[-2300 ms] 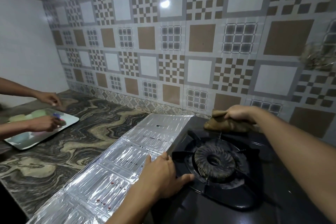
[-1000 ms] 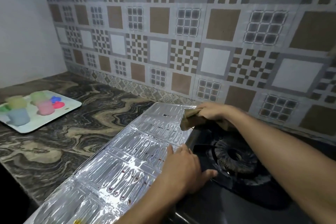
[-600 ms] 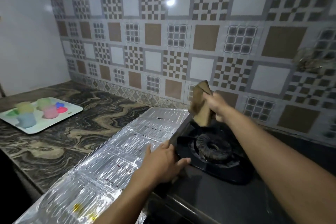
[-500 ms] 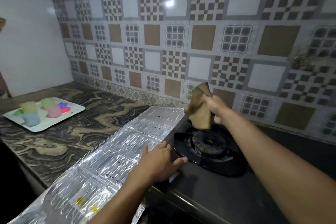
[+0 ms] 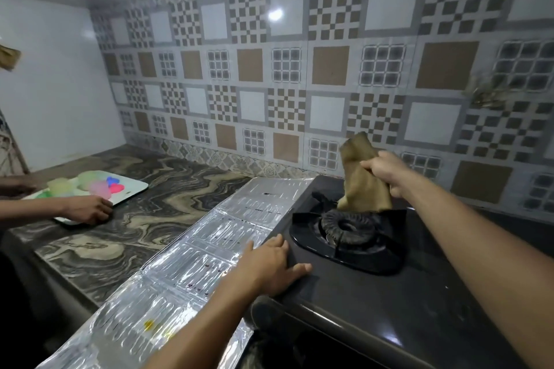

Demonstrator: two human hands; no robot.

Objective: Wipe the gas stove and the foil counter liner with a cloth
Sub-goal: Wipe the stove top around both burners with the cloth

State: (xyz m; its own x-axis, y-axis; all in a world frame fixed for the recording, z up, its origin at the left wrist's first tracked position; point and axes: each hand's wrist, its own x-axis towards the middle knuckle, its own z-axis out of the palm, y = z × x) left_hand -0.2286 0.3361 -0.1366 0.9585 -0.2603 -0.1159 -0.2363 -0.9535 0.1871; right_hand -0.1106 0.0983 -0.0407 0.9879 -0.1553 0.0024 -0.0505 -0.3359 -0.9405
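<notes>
The cloth (image 5: pixel 364 177) was held lifted above the burner (image 5: pixel 347 226) by the right hand (image 5: pixel 386 172); the left hand (image 5: pixel 272 266), fingers flat, rested beside it. Spots remained on the foil liner (image 5: pixel 192 272); wiping was judged incomplete.

I found no writing, brand, number or sign that I could read anywhere in my view. The gas stove (image 5: pixel 374 302) at my five o'clock bore no legible mark, and the small dark and yellow specks on the foil counter liner (image 5: pixel 192 272) at seven o'clock were stains, not print.
</notes>
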